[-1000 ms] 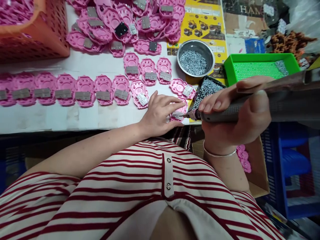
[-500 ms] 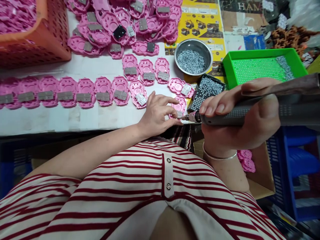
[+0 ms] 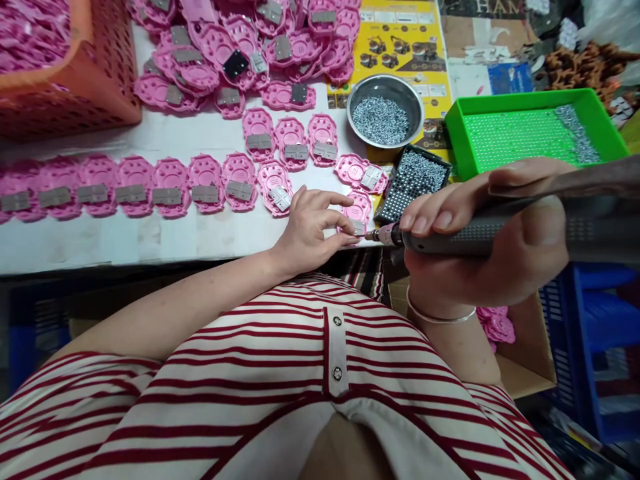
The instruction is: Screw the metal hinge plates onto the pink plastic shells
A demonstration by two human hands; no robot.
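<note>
My left hand point(image 3: 317, 227) rests on the tabletop, its fingertips closed on the near left edge of a pink plastic housing point(image 3: 358, 204) with a grey plate. Wrapped in my right hand point(image 3: 487, 277) is a dark grey electric screwdriver point(image 3: 450, 241), held almost level. Its bit points left, right beside my left fingertips at the near end of that housing; whether it touches a screw is too small to tell. Just beyond lies another pink housing point(image 3: 353, 171) with a light plate. A black perforated tray point(image 3: 397, 200) of small screws stands right of the housings.
A steel bowl point(image 3: 420, 110) of screws and a green tray point(image 3: 525, 100) stand farther back. Pink housings point(image 3: 135, 180) form a row at left, with a heap point(image 3: 295, 50) behind. An orange basket point(image 3: 113, 73) fills the back left corner. Below right is a cardboard box point(image 3: 533, 347).
My left thumb and fingertips have drawn in slightly to the left on the housing. The screwdriver has barely moved; its rear end sits slightly lower in view.
</note>
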